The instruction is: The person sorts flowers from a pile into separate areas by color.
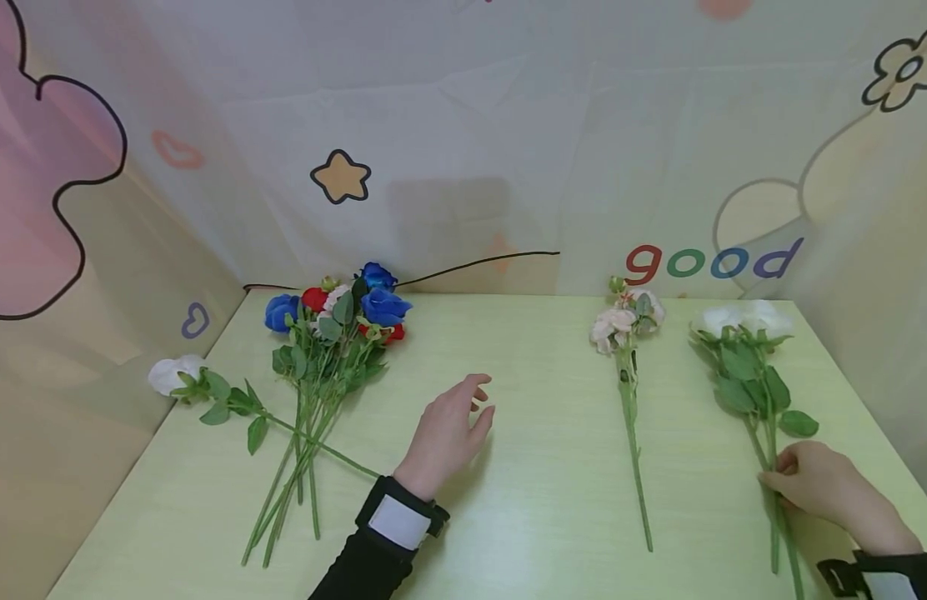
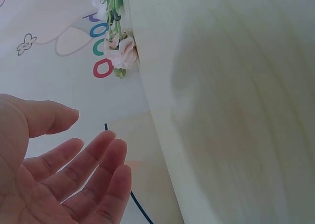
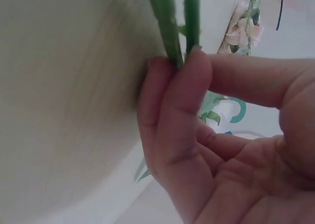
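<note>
At the right side of the table, my right hand pinches the green stems of the white roses between thumb and fingers. Their blooms point to the back edge and the stem ends toward me. My left hand hovers over the middle of the table with relaxed, slightly bent fingers, holding nothing. Left of it lies a bunch of blue roses, red and pale pink flowers, stems fanned toward me. A single white rose lies across those stems, its bloom at the left edge.
Between my hands lie pale pink flowers with long stems, blooms at the back. A printed cloth backdrop rises behind the table and along both sides, with the word "good" at back right.
</note>
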`<act>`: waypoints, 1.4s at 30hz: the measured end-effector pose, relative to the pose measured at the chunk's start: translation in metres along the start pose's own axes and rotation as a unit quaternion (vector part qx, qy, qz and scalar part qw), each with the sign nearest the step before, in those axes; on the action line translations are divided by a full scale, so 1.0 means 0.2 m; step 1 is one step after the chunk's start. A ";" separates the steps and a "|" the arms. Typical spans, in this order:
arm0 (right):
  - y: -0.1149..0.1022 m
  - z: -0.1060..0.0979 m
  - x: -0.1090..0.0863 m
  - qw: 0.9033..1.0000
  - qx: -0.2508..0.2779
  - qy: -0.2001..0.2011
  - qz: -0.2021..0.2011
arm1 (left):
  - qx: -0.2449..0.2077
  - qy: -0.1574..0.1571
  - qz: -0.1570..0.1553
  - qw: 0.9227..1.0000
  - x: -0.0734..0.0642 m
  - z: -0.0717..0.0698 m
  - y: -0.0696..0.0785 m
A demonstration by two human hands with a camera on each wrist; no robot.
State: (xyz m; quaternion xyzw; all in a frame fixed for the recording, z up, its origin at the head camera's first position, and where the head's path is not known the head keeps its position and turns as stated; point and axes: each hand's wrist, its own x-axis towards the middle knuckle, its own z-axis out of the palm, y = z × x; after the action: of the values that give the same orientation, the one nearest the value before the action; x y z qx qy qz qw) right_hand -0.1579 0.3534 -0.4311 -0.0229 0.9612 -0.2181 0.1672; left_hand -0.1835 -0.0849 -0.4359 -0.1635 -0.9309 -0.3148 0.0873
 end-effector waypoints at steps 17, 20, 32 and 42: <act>-0.03 -0.05 0.06 0.999 -0.006 0.019 0.024 | 0.001 0.001 -0.005 1.000 -0.01 -0.01 0.00; -0.03 -0.05 0.05 0.998 -0.006 0.053 0.034 | 0.001 -0.001 -0.005 1.000 -0.01 -0.01 0.00; -0.22 0.03 0.06 0.965 0.014 0.256 -0.056 | 0.020 0.000 -0.003 1.000 -0.02 -0.04 -0.01; -0.42 0.10 0.12 0.946 0.078 0.290 -0.121 | 0.047 0.004 -0.004 0.999 -0.06 -0.11 -0.06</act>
State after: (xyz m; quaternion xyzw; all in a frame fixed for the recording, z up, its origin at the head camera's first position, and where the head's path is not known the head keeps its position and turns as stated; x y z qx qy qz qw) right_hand -0.1760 0.2671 -0.4193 -0.0619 0.9381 -0.3080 -0.1457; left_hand -0.1750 -0.1109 -0.4285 -0.1545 -0.9451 -0.2712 0.0971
